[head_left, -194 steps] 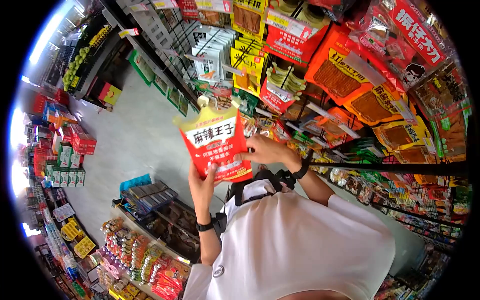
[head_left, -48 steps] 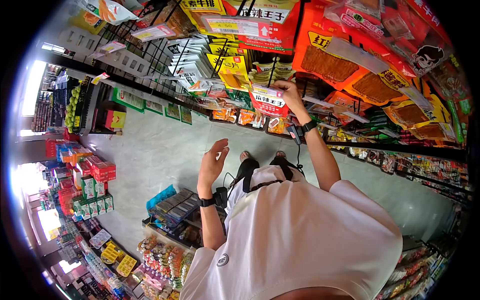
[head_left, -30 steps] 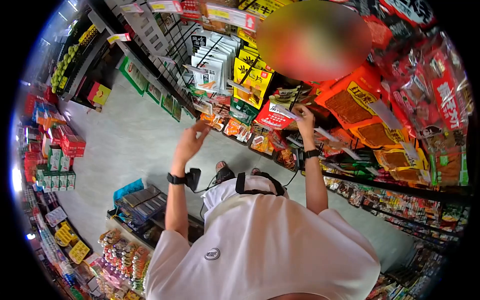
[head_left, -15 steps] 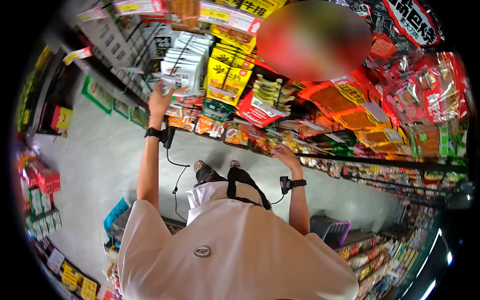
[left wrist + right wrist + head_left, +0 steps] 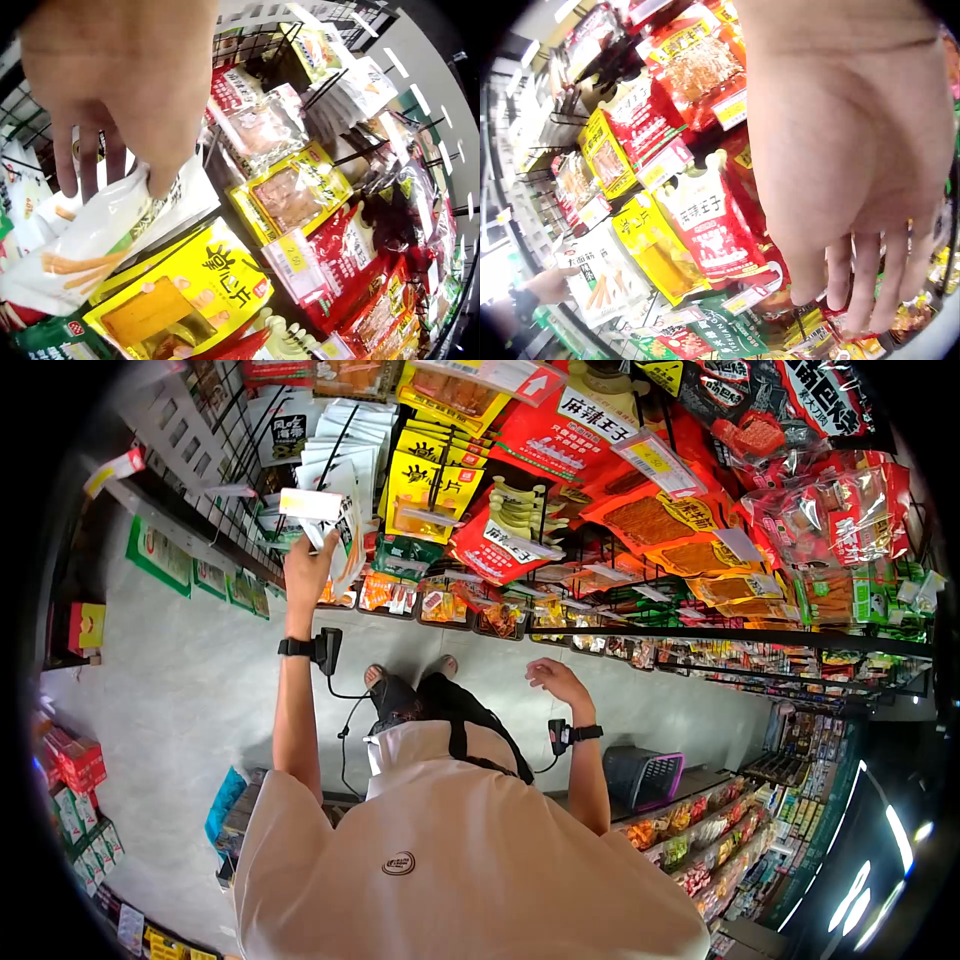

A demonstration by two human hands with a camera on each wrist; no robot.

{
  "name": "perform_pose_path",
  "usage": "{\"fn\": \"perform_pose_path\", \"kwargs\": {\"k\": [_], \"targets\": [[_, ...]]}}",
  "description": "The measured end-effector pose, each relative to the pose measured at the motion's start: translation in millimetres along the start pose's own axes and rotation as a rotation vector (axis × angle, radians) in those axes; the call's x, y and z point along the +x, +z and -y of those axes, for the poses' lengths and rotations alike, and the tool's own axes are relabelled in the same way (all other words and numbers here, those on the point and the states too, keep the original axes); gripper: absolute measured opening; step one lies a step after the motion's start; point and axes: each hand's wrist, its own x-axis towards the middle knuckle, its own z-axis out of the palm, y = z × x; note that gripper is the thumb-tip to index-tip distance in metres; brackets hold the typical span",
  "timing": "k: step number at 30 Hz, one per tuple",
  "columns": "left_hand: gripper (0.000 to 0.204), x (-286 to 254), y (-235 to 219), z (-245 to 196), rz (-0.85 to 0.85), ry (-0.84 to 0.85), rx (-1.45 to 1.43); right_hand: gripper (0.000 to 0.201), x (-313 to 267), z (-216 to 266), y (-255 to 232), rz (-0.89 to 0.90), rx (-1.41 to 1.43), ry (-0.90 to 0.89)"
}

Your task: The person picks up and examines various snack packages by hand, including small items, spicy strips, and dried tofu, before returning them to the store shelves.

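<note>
My left hand [image 5: 308, 570] is up at the rack, pinching the edge of a white snack bag [image 5: 347, 540] at the front of a hanging row. In the left wrist view its thumb and fingers [image 5: 158, 180] close on the glossy bag [image 5: 82, 262], which bends outward and shows orange sticks printed on it. From the right wrist view the same white bag [image 5: 604, 274] hangs beside a yellow snack bag [image 5: 660, 244]. My right hand [image 5: 560, 681] is in the air below the rack, holding nothing, its fingers [image 5: 866, 277] loose and pointing down.
Red snack bags [image 5: 500, 542] with pale green scalloped tops hang right of the yellow bags [image 5: 425, 485]. Orange bags [image 5: 655, 525] fill hooks further right. A price tag [image 5: 310, 504] juts out over the left hand. A dark basket [image 5: 640, 778] stands behind on the right.
Earlier both hands held a red snack bag; later the right hand was at the red bags' hook. The right hand has since let go and lowered, while the left reached up and took the white bag.
</note>
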Motion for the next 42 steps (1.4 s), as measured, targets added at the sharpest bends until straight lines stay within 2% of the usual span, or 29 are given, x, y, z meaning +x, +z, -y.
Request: {"fn": "perform_pose_path", "kwargs": {"k": [2, 3, 4, 6, 8, 10, 11, 13, 14, 16, 18, 20, 21, 22, 23, 25, 26, 27, 28, 29, 30, 32, 33, 34, 35, 37, 38, 40, 42], "targets": [[0.041, -26.8, -21.4, -10.6, 0.206, -0.059, -0.012, 0.028, 14.6, 7.5, -0.2, 0.021, -0.064, -0.175], [0.035, -45.8, -26.5, -4.0, 0.207, 0.086, -0.147, 0.027, 13.9, 29.2, 1.9, 0.023, -0.150, -0.192], [0.033, -65.7, -41.5, -14.5, 0.262, 0.056, -0.139, 0.026, 10.7, 58.0, 6.2, 0.030, -0.237, -0.215], [0.033, -97.7, -51.2, 2.6, 0.265, 0.112, -0.142, 0.020, 10.3, 104.3, 23.8, 0.033, -0.197, -0.331], [0.032, -135.0, -78.4, -20.6, 0.322, -0.038, -0.290, 0.022, 38.5, 132.3, 46.5, 0.161, -0.159, -0.552], [0.038, -161.8, -97.9, -38.6, 0.341, -0.097, -0.311, 0.027, 1.3, 220.4, 80.9, 0.221, -0.171, -0.598], [0.038, -174.2, -101.1, -42.8, 0.294, -0.109, -0.385, 0.027, -4.0, 243.5, 104.6, 0.254, -0.179, -0.609], [0.040, -189.7, -100.5, -61.3, 0.203, -0.157, -0.504, 0.030, -9.9, 275.7, 135.2, 0.419, -0.006, -0.769], [0.037, -195.3, -99.3, -62.1, 0.139, -0.152, -0.460, 0.030, -12.6, 290.6, 142.3, 0.448, -0.018, -0.757], [0.037, -204.1, -98.1, -75.2, -0.002, -0.224, -0.552, 0.039, -19.8, 317.9, 147.9, 0.513, -0.359, -0.829], [0.036, -213.5, -93.2, -70.3, -0.052, -0.232, -0.536, 0.038, -31.0, 332.2, 149.9, 0.444, -0.486, -0.947], [0.034, -225.3, -84.4, -72.8, -0.143, -0.190, -0.502, 0.034, -32.3, 330.6, 146.3, 0.423, -0.533, -0.991], [0.035, -229.2, -80.7, -68.9, -0.135, -0.206, -0.486, 0.032, -26.2, 325.1, 144.6, 0.451, -0.597, -1.029], [0.036, -231.7, -81.1, -77.8, -0.128, -0.222, -0.470, 0.032, -23.0, 320.0, 144.1, 0.442, -0.538, -1.123], [0.041, -236.8, -83.1, -93.3, -0.096, -0.258, -0.426, 0.038, -22.1, 312.0, 140.5, 0.395, -0.512, -1.137], [0.044, -239.7, -82.8, -86.1, -0.044, -0.288, -0.308, 0.056, -10.1, 302.8, 140.4, 0.327, -0.457, -1.192], [0.047, -244.1, -78.4, -85.1, -0.001, -0.339, -0.192, 0.056, -5.8, 300.4, 130.7, 0.326, -0.437, -1.211], [0.051, -249.2, -75.0, -82.8, -0.034, -0.278, -0.307, 0.058, -9.7, 307.2, 125.2, 0.329, -0.486, -1.152], [0.051, -253.8, -71.6, -82.4, -0.044, -0.268, -0.283, 0.060, -9.6, 312.1, 119.6, 0.331, -0.534, -1.093], [0.053, -258.4, -70.2, -85.3, -0.029, -0.297, -0.135, 0.062, -5.7, 312.8, 114.0, 0.346, -0.486, -1.117], [0.054, -262.9, -76.5, -86.3, -0.002, -0.334, 0.009, 0.061, -5.6, 315.0, 113.2, 0.391, -0.554, -1.023], [0.056, -273.1, -73.0, -92.3, 0.041, -0.391, 0.018, 0.063, 6.1, 320.6, 109.4, 0.445, -0.548, -0.922], [0.056, -273.1, -68.2, -89.7, 0.037, -0.331, -0.059, 0.061, 6.8, 325.9, 109.1, 0.331, -0.554, -1.043], [0.056, -273.5, -70.2, -89.5, 0.034, -0.270, -0.136, 0.061, 1.0, 325.1, 111.1, 0.326, -0.538, -1.045], [0.057, -271.7, -70.6, -92.3, 0.130, -0.317, -0.121, 0.059, -0.8, 323.7, 106.5, 0.287, -0.472, -1.094], [0.056, -265.6, -72.1, -102.4, 0.144, -0.304, -0.113, 0.051, 0.4, 321.4, 106.2, 0.231, -0.448, -1.128], [0.055, -262.7, -71.8, -108.9, 0.154, -0.299, -0.113, 0.051, 8.7, 318.2, 109.3, 0.226, -0.439, -1.127], [0.055, -253.7, -70.8, -117.0, 0.160, -0.289, -0.117, 0.058, 18.4, 314.5, 119.3, 0.250, -0.204, -1.322], [0.058, -245.8, -66.9, -124.1, 0.104, -0.113, -0.054, 0.057, 15.1, 313.6, 120.7, 0.304, -0.203, -1.246]]}}
